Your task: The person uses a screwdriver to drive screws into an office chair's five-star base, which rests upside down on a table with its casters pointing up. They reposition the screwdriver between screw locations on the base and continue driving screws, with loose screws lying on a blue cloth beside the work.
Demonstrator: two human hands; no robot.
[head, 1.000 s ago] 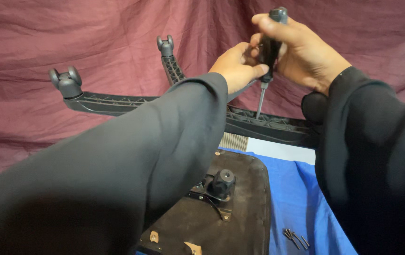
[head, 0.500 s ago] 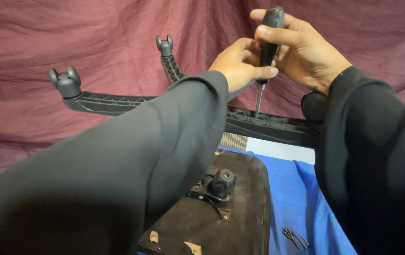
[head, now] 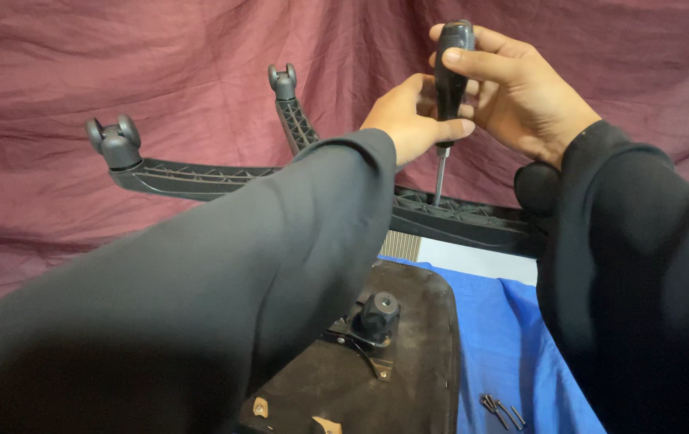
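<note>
Little has shifted since earlier: both hands stay clasped on the upright screwdriver (head: 450, 72). Left hand (head: 408, 120) pinches its lower handle, right hand (head: 513, 88) wraps the top, tip on the chair base (head: 200, 178). Keeping it vertical should prevent slipping.

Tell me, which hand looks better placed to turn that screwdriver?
Probably the right hand: it wraps the screwdriver handle near the top. The left hand only steadies its lower end above the chair base.

Blue cloth (head: 505, 337) underneath; chair seat underside (head: 408, 378), loose screws (head: 502, 410) lying on it.
</note>
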